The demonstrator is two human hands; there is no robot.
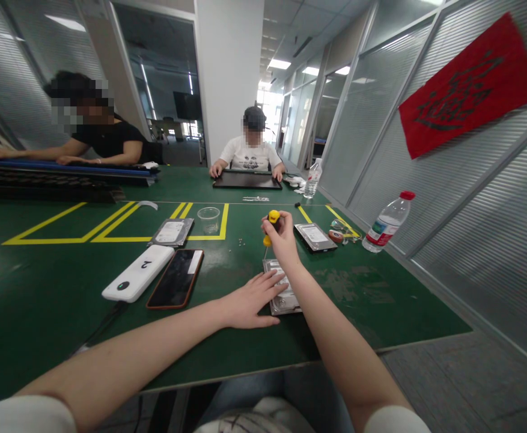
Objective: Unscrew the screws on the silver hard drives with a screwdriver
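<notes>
A silver hard drive lies on the green table, partly hidden under my hands. My left hand rests on its left side with the fingers spread, holding nothing. Above the drive's far left corner, my right hand is wrapped round a yellow and black screwdriver. The screwdriver stands nearly upright, its shaft pointing down at the corner. Several tiny screws lie on the table to the left of it.
Two more hard drives flank my hands farther back. A clear cup, a white power bank and a phone are on the left. A bottle stands right. Two people sit beyond, one at a black panel.
</notes>
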